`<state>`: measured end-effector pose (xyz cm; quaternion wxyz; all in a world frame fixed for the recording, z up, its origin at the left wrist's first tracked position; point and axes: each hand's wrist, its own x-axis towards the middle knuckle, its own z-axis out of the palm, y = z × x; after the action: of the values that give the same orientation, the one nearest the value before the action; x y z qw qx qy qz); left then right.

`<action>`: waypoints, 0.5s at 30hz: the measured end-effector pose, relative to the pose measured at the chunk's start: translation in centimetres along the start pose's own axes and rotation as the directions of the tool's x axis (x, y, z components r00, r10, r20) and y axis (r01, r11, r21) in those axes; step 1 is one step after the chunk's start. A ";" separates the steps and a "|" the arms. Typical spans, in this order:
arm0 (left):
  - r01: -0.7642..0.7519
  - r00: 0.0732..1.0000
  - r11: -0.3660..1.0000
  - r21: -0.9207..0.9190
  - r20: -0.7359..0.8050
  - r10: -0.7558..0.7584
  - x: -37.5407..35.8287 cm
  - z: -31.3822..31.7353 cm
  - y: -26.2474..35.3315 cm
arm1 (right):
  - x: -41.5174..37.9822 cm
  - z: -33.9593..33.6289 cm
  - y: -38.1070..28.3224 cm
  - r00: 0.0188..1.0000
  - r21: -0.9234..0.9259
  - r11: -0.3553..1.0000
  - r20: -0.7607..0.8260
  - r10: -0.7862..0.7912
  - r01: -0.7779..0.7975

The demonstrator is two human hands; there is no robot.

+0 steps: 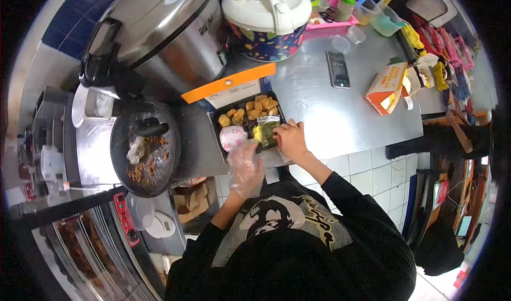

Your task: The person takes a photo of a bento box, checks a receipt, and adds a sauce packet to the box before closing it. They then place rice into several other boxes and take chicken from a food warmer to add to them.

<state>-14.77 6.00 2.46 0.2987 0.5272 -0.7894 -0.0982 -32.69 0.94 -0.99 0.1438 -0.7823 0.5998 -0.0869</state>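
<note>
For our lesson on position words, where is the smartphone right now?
In the head view, the smartphone lies face up on the metal counter, right of the patterned tub and left of the orange-and-white box.

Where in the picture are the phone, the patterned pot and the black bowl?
Phone (338, 68): head view, on its screen.
Patterned pot (272, 46): head view, on its side wall.
Black bowl (120, 147): head view, on its bare inner wall.

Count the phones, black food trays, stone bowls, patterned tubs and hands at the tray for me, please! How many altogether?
Phone: 1
Black food tray: 1
Dark stone-like bowl: 1
Patterned tub with white lid: 1
Hands at the tray: 2, gloved left hand and bare right hand
Total: 6
</note>
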 end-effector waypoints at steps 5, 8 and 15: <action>0.359 0.924 0.820 -0.446 0.046 -0.380 2.3 1.4 -1.0 | -0.4 -0.4 0.2 0.968 0.078 0.997 -0.250 0.013 0.007; 0.363 0.914 0.733 -0.575 0.066 -0.401 1.8 4.7 -2.3 | 0.1 0.4 -0.9 0.911 0.023 0.999 -0.412 0.035 -0.028; 0.244 0.934 0.813 -0.529 -0.099 -0.344 3.0 4.0 -1.1 | -0.7 -0.5 -1.3 0.881 0.194 0.981 -0.465 0.094 -0.002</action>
<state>-17.00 2.24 -0.20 0.4819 0.5525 -0.6117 -0.2972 -31.81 1.83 -0.04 0.0687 -0.7054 0.6251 -0.3270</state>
